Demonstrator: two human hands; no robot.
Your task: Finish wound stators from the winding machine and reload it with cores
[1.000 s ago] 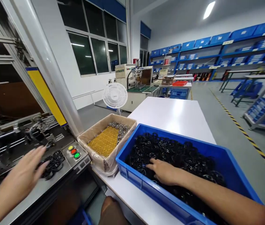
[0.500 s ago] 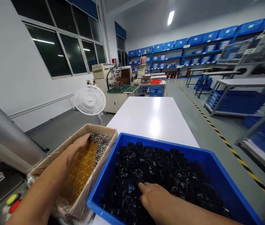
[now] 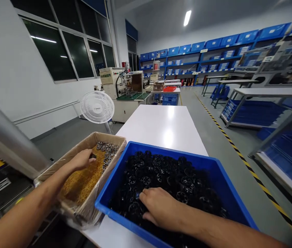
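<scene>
My left hand (image 3: 82, 159) is above a plastic-lined cardboard box (image 3: 67, 159), its fingers closed on a small dark part (image 3: 92, 156), mostly hidden. Below it lies a mass of yellow, thin-ribbed pieces (image 3: 84, 181). Grey metallic spoked rings (image 3: 107, 148) sit in rows along the box's far right side. To the right, a blue bin (image 3: 173, 150) holds a heap of black spoked wheels (image 3: 184, 172). My right hand (image 3: 158, 206) reaches into it, palm down, fingers curled together against the wheels. Whatever those fingers hold is hidden.
Box and bin stand side by side at the near end of a white table (image 3: 158, 127). A white fan (image 3: 97, 107) stands beyond the box, with a machine (image 3: 112, 82) behind it. Yellow-black floor tape (image 3: 228, 139) runs along the right.
My left hand has drawn back from the grey rings and now shows a small dark part at its fingertips. My right hand has shifted slightly left in the bin, its fingers more curled.
</scene>
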